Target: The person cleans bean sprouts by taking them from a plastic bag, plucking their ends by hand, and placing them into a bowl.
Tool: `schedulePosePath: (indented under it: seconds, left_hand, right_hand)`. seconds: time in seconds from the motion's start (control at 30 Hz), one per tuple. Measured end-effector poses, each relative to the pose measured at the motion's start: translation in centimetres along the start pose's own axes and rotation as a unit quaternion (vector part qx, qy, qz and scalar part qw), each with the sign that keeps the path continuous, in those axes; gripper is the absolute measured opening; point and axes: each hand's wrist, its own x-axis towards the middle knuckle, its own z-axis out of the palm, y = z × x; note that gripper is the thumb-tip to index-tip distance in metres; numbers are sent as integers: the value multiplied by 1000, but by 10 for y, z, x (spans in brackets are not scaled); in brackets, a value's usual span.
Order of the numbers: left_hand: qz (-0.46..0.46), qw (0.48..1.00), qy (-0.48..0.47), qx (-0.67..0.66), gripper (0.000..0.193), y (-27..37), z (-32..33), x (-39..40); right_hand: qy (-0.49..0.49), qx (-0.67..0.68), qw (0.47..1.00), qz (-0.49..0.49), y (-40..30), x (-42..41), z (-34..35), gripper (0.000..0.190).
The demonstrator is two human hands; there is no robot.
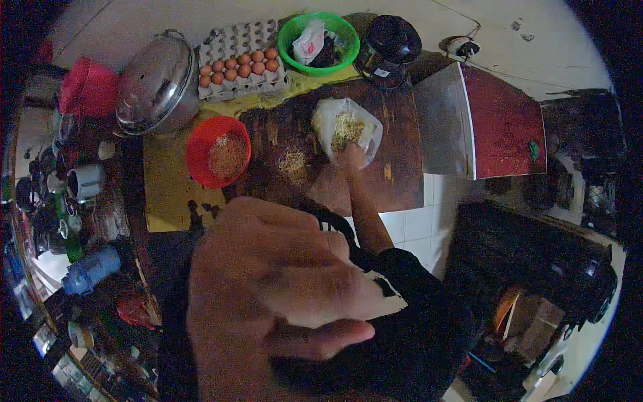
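Close to the camera, my left hand (281, 271) fills the lower middle, its back towards the view and its fingers bent; whether it holds anything is hidden. My right hand (350, 157) reaches into a translucent plastic bag (371, 131) of bean sprouts (347, 126), its fingertips hidden among them. The bag lies open on a dark, worn wooden tabletop (402, 186). To its left, a small heap of bean sprouts (294, 165) rests on the wood. Further left stands a red plastic bowl (193, 156) with brownish, sprout-like bits (228, 157) inside.
Along the back stand a large lidded metal pot (150, 83), eggs in a cardboard tray (236, 37), a green plastic basket (284, 45) and a black appliance (392, 40). A red-and-grey box-like object (502, 125) borders the right side. Cups and a blue bottle (93, 269) crowd the left.
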Motion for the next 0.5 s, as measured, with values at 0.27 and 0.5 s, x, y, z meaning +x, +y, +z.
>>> schedulePosePath:
  seconds: [0.27, 0.5]
  left_hand:
    - [-133, 991, -19, 27, 27, -139, 46, -22]
    - [-247, 968, 34, 31, 27, -258, 77, -80]
  right_hand:
    - [94, 44, 993, -54, -13, -7, -11, 19]
    - [166, 59, 972, -155, 23, 9, -1, 23]
